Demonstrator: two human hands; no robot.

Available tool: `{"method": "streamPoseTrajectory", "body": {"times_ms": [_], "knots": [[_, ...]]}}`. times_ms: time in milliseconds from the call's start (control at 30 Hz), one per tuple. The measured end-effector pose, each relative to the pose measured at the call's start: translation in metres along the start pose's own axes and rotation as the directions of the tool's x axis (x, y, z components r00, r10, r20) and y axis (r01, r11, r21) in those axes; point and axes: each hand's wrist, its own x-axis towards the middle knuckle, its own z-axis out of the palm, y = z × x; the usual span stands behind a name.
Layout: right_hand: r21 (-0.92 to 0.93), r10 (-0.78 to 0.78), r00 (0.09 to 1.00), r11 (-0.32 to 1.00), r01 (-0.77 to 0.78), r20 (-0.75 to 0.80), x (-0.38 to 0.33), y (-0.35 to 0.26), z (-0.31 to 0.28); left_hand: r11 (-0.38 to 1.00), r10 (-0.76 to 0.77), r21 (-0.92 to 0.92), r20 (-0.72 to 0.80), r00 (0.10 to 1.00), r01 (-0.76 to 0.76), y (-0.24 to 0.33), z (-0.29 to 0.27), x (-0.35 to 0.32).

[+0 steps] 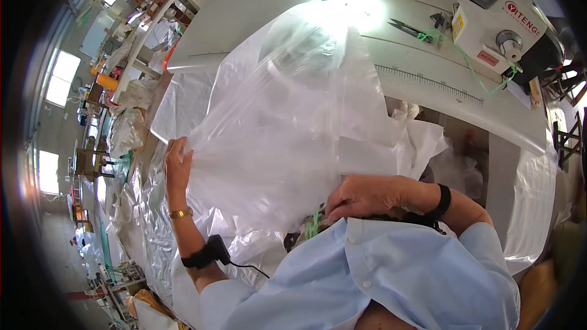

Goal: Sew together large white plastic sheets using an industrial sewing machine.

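Note:
A large translucent plastic sheet (269,128) spreads from the lit sewing area of a sewing machine (489,24) down toward my body. My left hand (177,162) is closed on the sheet's left edge and pulls it out in folds. Close to my waist, my right hand (361,197) has its fingers curled at the sheet's near edge; what they pinch is hidden. Green strips (315,223) hang just left of those fingers. The machine's bright lamp (351,9) washes out the spot where the sheet's far end lies.
Black thread snips (411,30) lie on the white machine table (452,79), right of the lamp. A ruler scale (428,82) runs along that table. More plastic sheeting (153,208) is heaped at my left, and some hangs at the right (532,201).

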Motion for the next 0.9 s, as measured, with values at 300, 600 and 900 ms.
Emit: {"method": "streamPoseTrajectory", "body": {"times_ms": [300, 600, 900], "knots": [[0.036, 0.015, 0.996, 0.999, -0.012, -0.086, -0.011, -0.02, -0.016, 0.929, 0.332, 0.177, -0.002, 0.943, -0.326, 0.09, -0.012, 0.014], [0.071, 0.146, 0.844, 0.989, -0.128, -0.516, -0.01, 0.002, -0.022, 0.875, 0.445, -0.346, 0.303, 0.843, -0.338, 0.185, 0.069, -0.078], [-0.878, -0.228, 0.943, 0.465, -0.111, -0.24, 0.032, 0.033, -0.03, 0.867, 0.484, -0.29, 0.293, 0.825, -0.406, 0.123, 0.042, -0.154]]}}
